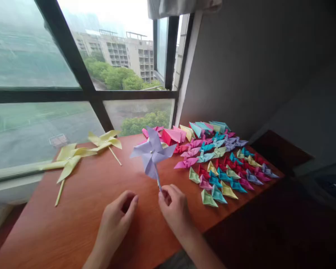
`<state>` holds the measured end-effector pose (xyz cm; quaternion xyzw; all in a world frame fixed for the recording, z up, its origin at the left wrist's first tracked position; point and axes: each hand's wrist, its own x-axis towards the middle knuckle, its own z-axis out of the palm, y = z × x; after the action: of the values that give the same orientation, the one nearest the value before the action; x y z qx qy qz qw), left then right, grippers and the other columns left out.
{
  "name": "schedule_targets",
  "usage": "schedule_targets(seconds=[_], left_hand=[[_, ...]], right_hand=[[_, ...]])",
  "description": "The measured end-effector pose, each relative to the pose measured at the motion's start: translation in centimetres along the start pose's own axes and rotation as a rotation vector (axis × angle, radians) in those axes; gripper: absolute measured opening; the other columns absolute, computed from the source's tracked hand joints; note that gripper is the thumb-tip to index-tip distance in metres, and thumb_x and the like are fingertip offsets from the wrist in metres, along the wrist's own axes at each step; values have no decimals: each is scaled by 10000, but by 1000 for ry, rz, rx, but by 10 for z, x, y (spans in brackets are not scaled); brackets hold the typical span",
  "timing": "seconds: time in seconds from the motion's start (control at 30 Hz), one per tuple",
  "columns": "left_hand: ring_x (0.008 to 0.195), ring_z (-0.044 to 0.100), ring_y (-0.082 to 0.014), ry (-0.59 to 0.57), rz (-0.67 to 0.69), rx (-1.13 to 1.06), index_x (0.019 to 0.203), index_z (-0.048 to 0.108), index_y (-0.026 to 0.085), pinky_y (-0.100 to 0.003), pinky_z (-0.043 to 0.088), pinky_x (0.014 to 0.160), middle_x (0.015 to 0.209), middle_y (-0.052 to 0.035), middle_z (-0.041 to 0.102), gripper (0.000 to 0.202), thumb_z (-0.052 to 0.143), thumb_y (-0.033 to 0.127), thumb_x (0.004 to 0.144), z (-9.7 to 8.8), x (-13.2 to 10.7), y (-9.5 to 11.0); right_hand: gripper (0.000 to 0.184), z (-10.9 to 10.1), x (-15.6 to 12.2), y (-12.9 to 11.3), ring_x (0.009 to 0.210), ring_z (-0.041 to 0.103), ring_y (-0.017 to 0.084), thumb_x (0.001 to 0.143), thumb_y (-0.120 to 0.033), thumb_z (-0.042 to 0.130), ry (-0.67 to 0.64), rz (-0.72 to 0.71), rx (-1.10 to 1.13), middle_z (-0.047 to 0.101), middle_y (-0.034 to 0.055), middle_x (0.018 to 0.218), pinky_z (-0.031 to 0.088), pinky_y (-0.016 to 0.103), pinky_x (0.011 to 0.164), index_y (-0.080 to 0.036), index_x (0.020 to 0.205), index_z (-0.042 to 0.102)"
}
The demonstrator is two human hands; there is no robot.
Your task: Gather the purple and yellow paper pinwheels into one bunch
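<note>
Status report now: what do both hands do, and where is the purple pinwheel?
Right hand pinches purple pinwheel by its stick, upright. Left hand free, curled above table. Two yellow pinwheels lie left.

- No text, label, brand, number or sign can be read anywhere in the frame.
- The folded paper pieces (224, 160) at centre right are plain coloured, without print.
- The building (123, 52) beyond the window at upper centre shows no lettering.
</note>
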<state>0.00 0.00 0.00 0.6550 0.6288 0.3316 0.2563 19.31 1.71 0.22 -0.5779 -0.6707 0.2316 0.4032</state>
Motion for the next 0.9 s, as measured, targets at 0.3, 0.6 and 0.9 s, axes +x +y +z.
schedule_targets(seconds=[0.3,0.6,0.9], left_hand=[[577,552,-140,-55,-5,44,812,593,212,-229,394,578,652,37,606,266,484,428,924,2,2,10],[637,584,-161,-89,-6,73,829,591,219,-248,413,631,722,11,649,268,463,429,936,2,1,9],[650,588,-161,-111,-24,78,831,584,217,-252,408,634,728,12,643,270,448,421,945,3,1,10]], right_hand=[[147,3,8,18,615,538,128,818,-91,535,-98,31,-190,591,5,694,340,245,598,-181,739,621],[144,-1,12,24,670,578,151,826,-84,535,-146,12,-354,614,17,723,336,260,617,-189,760,608],[145,-7,10,28,685,601,158,850,-92,530,-118,-4,-455,623,18,764,326,267,595,-203,830,621]])
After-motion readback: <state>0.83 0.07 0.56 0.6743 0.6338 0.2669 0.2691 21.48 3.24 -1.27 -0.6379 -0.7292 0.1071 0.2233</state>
